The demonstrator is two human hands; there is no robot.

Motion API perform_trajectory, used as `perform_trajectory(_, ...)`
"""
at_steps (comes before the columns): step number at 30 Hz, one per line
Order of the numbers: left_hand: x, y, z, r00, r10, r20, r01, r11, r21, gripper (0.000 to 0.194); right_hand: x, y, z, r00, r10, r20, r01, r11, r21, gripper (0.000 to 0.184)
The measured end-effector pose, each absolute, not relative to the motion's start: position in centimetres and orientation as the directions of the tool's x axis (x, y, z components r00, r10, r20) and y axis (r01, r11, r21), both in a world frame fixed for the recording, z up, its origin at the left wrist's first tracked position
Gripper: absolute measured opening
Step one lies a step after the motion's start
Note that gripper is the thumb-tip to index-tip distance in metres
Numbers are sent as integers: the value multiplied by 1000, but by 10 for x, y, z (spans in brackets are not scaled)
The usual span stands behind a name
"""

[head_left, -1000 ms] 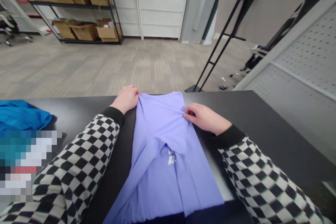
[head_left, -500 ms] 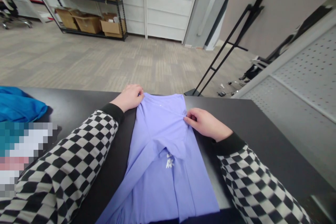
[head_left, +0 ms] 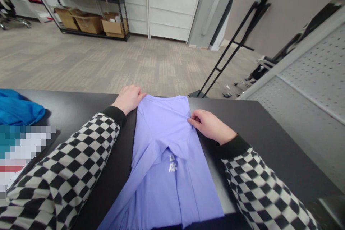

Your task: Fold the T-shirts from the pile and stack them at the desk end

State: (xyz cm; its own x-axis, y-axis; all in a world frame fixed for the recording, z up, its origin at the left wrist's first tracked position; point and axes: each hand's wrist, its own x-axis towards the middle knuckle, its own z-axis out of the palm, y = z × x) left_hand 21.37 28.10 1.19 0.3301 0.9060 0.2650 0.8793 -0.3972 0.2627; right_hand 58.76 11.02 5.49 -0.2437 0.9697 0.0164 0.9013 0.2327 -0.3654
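A lavender shirt (head_left: 164, 125) lies partly folded on the black table (head_left: 229, 115), its sleeves brought inward and white lettering showing near the middle. At the shirt's far left corner, my left hand (head_left: 129, 99) has its fingers closed on the fabric by the table's far edge. My right hand (head_left: 211, 125) pinches the right side of the shirt between thumb and fingers, a little nearer to me. Creases run across the cloth between both hands. The near end of the shirt reaches the bottom of the view.
Bright blue cloth (head_left: 20, 107) lies at the table's left, with a blurred-out item (head_left: 21, 154) in front of it. Past the table stand a black metal stand (head_left: 229, 50) and a shelf of cardboard boxes (head_left: 87, 21). A perforated grey panel (head_left: 309, 75) borders the right side.
My left hand has shifted slightly left with the shirt's far left corner, flattening the fabric there. My right hand keeps its pinch in nearly the same place. The camera view has tilted a little.
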Motion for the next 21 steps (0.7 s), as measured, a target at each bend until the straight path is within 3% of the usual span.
perform_trajectory(4,216,274,20,301,919,254,900,-362,241,39,589,111,55,-243,970,24,903,235,-359,26)
perform_trajectory(8,228,255,40,268,882,388,888,-382,256,31,594,113,60,-228,970,81,914,242,-325,32)
perform_trajectory(11,243,241,48,432,793,430,791,-562,242,32,594,112,64,-204,975,91,917,223,-331,27)
perform_trajectory(14,251,236,44,618,713,331,695,-693,193,38,592,110,65,-235,969,74,899,245,-363,26)
perform_trajectory(21,232,256,32,476,831,288,788,-548,281,41,591,112,58,-276,960,37,886,270,-376,25)
